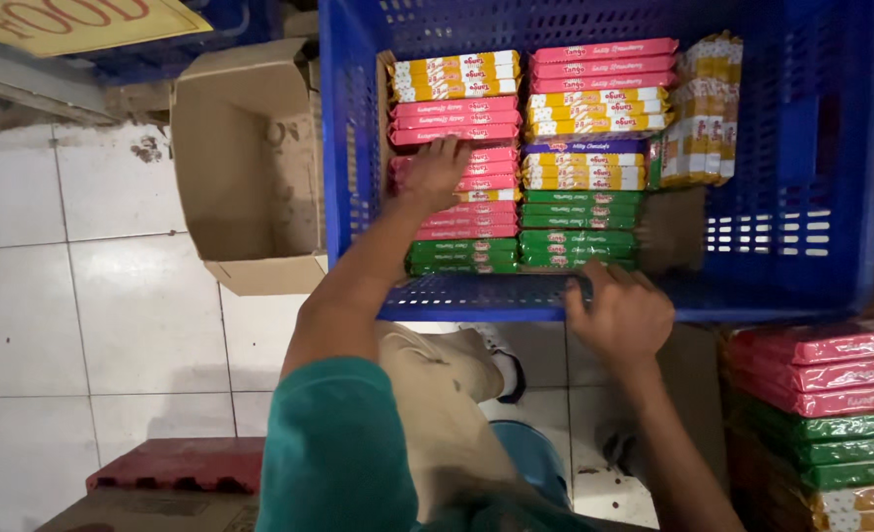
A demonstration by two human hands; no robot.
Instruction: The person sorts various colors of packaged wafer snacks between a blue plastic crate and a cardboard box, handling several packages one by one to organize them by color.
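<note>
A blue plastic crate (811,148) holds rows of flat snack packs in yellow, pink, purple and green. My left hand (435,169) reaches inside and rests on the pink packs (453,118) in the left column, fingers spread over them. My right hand (622,313) grips the crate's near rim, just below the green packs (575,241). A wrapped bundle of yellow packs (701,108) stands upright at the right of the rows.
An open cardboard box (250,158) lies left of the crate on white floor tiles (82,296). Stacked pink and green packs (831,404) sit at lower right. A red plastic pallet (176,465) is at lower left. My knee and shoe are below the crate.
</note>
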